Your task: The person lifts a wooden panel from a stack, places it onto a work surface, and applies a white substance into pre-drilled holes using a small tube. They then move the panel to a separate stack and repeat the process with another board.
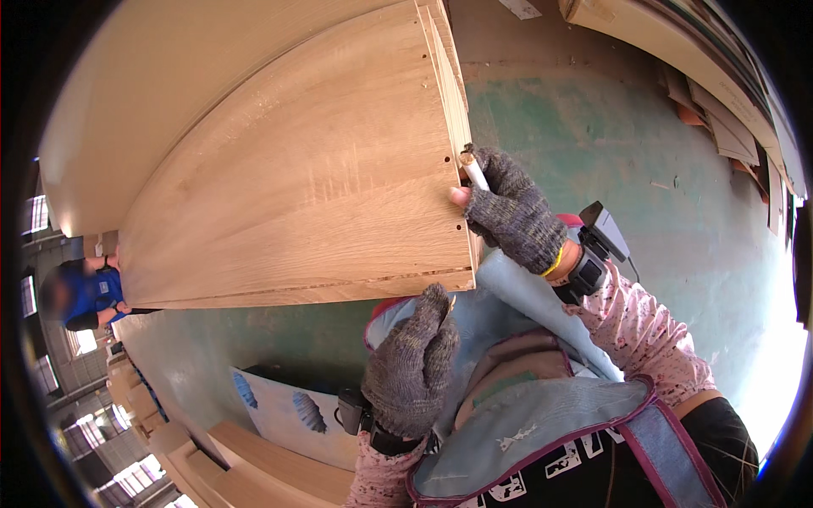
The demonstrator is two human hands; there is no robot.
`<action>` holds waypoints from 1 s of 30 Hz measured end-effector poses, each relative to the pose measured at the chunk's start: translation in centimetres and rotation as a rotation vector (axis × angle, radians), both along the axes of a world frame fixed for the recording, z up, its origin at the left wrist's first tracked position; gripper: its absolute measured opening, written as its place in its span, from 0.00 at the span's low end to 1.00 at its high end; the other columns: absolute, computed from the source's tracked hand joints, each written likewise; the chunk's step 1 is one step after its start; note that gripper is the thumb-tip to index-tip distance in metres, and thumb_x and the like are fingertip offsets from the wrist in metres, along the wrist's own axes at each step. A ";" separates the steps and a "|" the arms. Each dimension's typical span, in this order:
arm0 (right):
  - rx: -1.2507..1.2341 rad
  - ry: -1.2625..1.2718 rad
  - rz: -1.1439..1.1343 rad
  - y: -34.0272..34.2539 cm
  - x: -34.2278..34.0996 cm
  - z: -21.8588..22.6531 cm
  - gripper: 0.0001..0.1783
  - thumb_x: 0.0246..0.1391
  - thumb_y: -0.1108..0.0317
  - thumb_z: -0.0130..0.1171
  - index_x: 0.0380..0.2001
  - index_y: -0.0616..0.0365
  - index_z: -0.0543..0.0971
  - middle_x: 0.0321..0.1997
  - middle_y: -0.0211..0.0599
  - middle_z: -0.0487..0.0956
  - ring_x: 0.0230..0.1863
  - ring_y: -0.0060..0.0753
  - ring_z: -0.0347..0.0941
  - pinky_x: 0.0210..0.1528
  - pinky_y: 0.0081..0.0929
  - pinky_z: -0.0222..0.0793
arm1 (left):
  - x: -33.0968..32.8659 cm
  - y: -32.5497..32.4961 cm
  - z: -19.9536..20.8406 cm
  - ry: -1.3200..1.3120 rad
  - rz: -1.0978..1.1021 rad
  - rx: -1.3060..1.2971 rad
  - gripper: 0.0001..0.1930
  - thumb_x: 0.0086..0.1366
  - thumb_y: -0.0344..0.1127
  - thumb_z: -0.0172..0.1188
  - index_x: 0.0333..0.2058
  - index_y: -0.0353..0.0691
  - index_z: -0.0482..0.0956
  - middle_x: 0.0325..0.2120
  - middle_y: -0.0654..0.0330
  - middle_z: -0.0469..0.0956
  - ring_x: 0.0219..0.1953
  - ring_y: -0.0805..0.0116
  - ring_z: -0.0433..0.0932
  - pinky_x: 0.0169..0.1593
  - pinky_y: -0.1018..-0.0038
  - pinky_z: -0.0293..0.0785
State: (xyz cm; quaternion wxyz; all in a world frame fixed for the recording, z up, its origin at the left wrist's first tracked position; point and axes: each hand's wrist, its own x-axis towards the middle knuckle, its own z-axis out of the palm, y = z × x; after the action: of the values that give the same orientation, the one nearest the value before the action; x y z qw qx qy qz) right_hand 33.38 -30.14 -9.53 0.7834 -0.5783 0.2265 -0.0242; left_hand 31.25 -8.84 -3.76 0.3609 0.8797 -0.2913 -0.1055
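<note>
A stack of wood-grain panels [322,178] reaches in from the upper left, with several small dark holes along its right edge. My right hand [521,207], in a grey knitted fingerless glove, is at that edge, closed round a short white stick [476,172] with a brownish tip. Its thumb lies against the panel's edge. Just below the panels' near right corner is my left hand [413,360], in a matching glove, fingers pressed together. A tiny pale bit shows at its fingertips; I cannot tell whether it is a finger or a held piece.
Another person in blue [97,288] stands by the far left end of the panels. Stacked boards [720,110] line the upper right. Below left are a white sheet with blue patches [296,411] and brown boards [271,466]. The floor [610,144] is worn green.
</note>
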 end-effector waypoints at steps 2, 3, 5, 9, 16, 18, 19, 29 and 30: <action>-0.014 0.017 0.024 -0.1 0.0 -0.3 0.23 0.49 0.54 0.68 0.42 0.54 0.72 0.29 0.24 0.70 0.25 0.13 0.66 0.22 0.15 0.65 | -0.1 -0.3 0.2 -0.063 -0.006 -0.017 0.20 0.61 0.29 0.60 0.52 0.35 0.74 0.39 0.48 0.80 0.39 0.55 0.81 0.41 0.67 0.76; -0.027 -0.022 0.028 -0.5 -0.1 -0.7 0.23 0.49 0.53 0.67 0.42 0.54 0.72 0.29 0.24 0.70 0.25 0.13 0.66 0.22 0.16 0.65 | -0.4 -0.9 -0.2 -0.059 0.012 -0.027 0.20 0.60 0.29 0.60 0.52 0.37 0.74 0.38 0.50 0.80 0.38 0.54 0.80 0.40 0.66 0.76; -0.034 -0.058 0.031 -0.9 0.0 -1.1 0.22 0.50 0.53 0.67 0.41 0.54 0.72 0.28 0.25 0.70 0.25 0.14 0.66 0.22 0.16 0.65 | -0.8 -1.1 -0.5 -0.122 0.023 -0.007 0.20 0.60 0.30 0.61 0.52 0.38 0.75 0.36 0.50 0.80 0.37 0.54 0.80 0.39 0.66 0.76; -0.139 -0.062 0.045 -1.2 0.4 -1.7 0.21 0.51 0.55 0.66 0.42 0.54 0.72 0.29 0.25 0.71 0.27 0.15 0.67 0.27 0.18 0.66 | -1.6 -1.4 -1.1 -0.167 0.071 -0.008 0.20 0.60 0.31 0.61 0.52 0.41 0.75 0.32 0.52 0.80 0.33 0.55 0.80 0.36 0.65 0.75; -0.256 -0.119 0.033 -1.3 0.6 -1.9 0.23 0.50 0.50 0.65 0.39 0.57 0.74 0.31 0.32 0.74 0.35 0.22 0.69 0.42 0.25 0.68 | -2.2 -1.9 -1.3 -0.177 0.114 0.043 0.20 0.59 0.31 0.62 0.51 0.42 0.77 0.30 0.52 0.80 0.31 0.57 0.80 0.34 0.67 0.75; -0.242 -0.104 0.041 -1.4 0.5 -2.0 0.22 0.51 0.51 0.65 0.39 0.57 0.74 0.31 0.31 0.74 0.35 0.22 0.69 0.42 0.25 0.68 | -2.6 -2.0 -1.3 -0.159 0.122 0.034 0.17 0.61 0.28 0.60 0.49 0.33 0.77 0.32 0.46 0.79 0.32 0.58 0.80 0.37 0.68 0.74; -0.229 -0.087 0.053 -1.4 0.5 -2.1 0.22 0.51 0.51 0.65 0.39 0.57 0.74 0.31 0.31 0.74 0.34 0.21 0.69 0.42 0.25 0.68 | -2.7 -2.1 -1.4 -0.169 0.117 0.039 0.17 0.61 0.28 0.60 0.49 0.33 0.77 0.32 0.46 0.79 0.32 0.58 0.80 0.37 0.68 0.74; -0.211 -0.111 0.013 -1.4 0.3 -3.0 0.22 0.50 0.51 0.66 0.40 0.54 0.74 0.30 0.26 0.74 0.33 0.17 0.68 0.38 0.21 0.69 | -2.6 -2.6 -2.6 -0.288 0.076 0.029 0.18 0.59 0.29 0.62 0.49 0.37 0.77 0.32 0.50 0.80 0.32 0.56 0.80 0.35 0.67 0.75; -0.202 -0.119 0.010 -1.5 0.4 -3.0 0.22 0.50 0.51 0.66 0.40 0.54 0.74 0.30 0.26 0.74 0.32 0.16 0.69 0.37 0.20 0.69 | -2.5 -2.6 -2.5 -0.283 0.070 0.061 0.16 0.60 0.28 0.60 0.48 0.34 0.78 0.35 0.47 0.80 0.34 0.56 0.81 0.38 0.67 0.76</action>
State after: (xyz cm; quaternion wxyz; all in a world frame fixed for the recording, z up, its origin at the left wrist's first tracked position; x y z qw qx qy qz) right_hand 33.75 -31.60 -12.48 0.7333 -0.6529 0.1731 -0.0773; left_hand 28.74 -11.47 -6.30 0.2927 0.9060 -0.3048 0.0234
